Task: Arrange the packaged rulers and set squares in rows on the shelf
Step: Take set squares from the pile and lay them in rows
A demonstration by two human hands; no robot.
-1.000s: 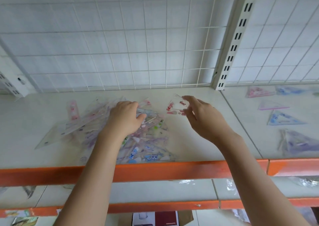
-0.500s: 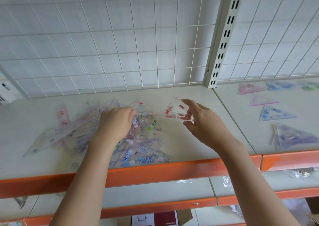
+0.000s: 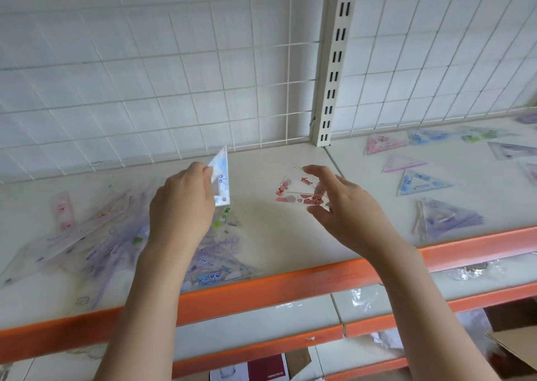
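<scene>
A person reaches with both bare arms over a white shelf [image 3: 261, 235] edged by an orange front rail [image 3: 290, 287]. The left hand [image 3: 181, 209] is raised above the shelf, its grip closed on a blue-printed set square [image 3: 222, 177], pinched near one edge so that the clear triangle stands upright with its point toward the wire grid back panel [image 3: 145, 75]. The right hand [image 3: 345, 209] holds a red-printed set square [image 3: 296, 191] in its packet, grip closed on the right end, fingers above and thumb below; the piece lies nearly flat, and whether it touches the shelf cannot be told.

Beneath and to the left of the left hand sprawls a loose pile of packaged rulers and set squares [image 3: 110, 235], clear sleeves overlapping at every angle, with a pink ruler [image 3: 64, 210] at the pile's left edge and a blue cartoon-printed packet [image 3: 215, 273] against the front rail.

Past a slotted white upright [image 3: 334, 69], the next shelf section carries set squares already laid out in rows: a pink triangle [image 3: 383, 143] at the back, a pink-edged one [image 3: 402, 164] in front of it, then a blue triangle [image 3: 418, 183], and a purple packet [image 3: 447, 220] nearest the rail. More packets lie along the back right, blurred.

Lower shelves show below, with a cardboard box [image 3: 517, 343] at lower right.
</scene>
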